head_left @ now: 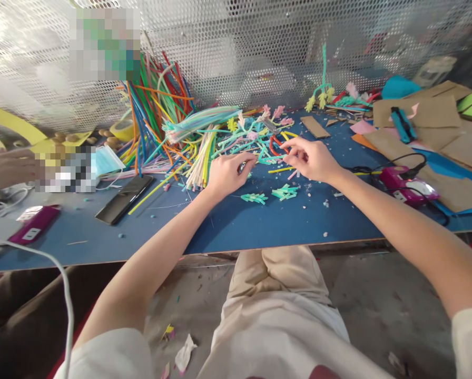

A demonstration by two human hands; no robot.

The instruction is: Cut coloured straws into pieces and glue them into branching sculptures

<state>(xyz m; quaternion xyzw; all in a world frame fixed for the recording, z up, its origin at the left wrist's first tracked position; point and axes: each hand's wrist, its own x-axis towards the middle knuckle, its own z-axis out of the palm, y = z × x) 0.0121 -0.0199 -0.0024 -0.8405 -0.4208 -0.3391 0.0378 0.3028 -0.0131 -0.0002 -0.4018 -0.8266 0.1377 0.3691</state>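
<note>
The left hand (pixel 228 173) rests curled on a teal straw piece (pixel 248 167) at the pile's edge. The right hand (pixel 313 158) pinches a pink straw piece (pixel 293 172), just beside the red-handled scissors (pixel 275 146).

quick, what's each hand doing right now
Left hand: fingers curled down on the thin coloured strips on the blue table; a firm grip cannot be told.
Right hand: fingertips pinched on a small strip piece.

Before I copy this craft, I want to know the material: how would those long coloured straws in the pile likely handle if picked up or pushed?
The coloured straws are thin and tubular, so probably very light. Many arc against the mesh, so likely bendy, not stiff. Round and smooth-looking, they may roll or slide on the blue table.
</note>
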